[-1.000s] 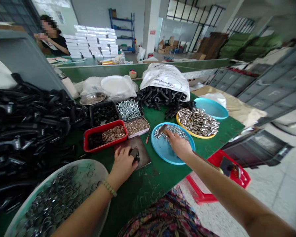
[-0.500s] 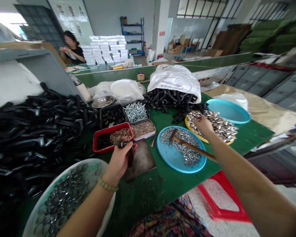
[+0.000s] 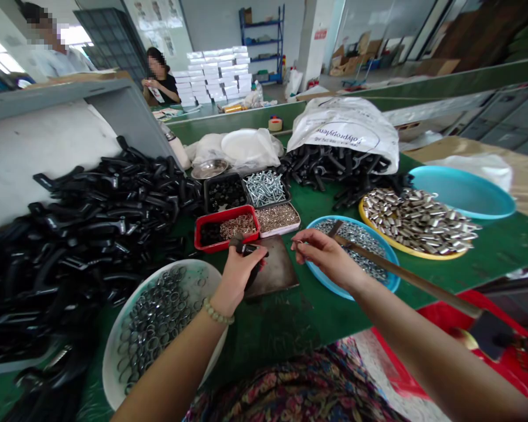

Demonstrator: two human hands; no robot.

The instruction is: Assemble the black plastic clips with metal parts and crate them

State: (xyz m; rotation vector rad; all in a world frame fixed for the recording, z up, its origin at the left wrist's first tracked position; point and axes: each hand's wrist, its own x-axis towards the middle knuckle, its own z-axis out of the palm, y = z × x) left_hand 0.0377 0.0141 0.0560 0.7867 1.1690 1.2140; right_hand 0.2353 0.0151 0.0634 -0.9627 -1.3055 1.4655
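Observation:
My left hand is closed round a black handle part, held just above a dark metal plate on the green table. My right hand hovers close to its right, fingers pinched on a small metal piece too small to name. Under that hand lies a blue dish of small nuts with a wooden-handled hammer resting across it. A yellow dish of silver sleeves sits behind it.
A large heap of black handles fills the left. A white basin of rings is near my left arm. Trays of screws and clips and a white sack stand behind. Other people work at the far left.
My right hand came back from the yellow dish to a spot beside my left hand, now pinching a small piece. My left hand lifted the black part off the plate.

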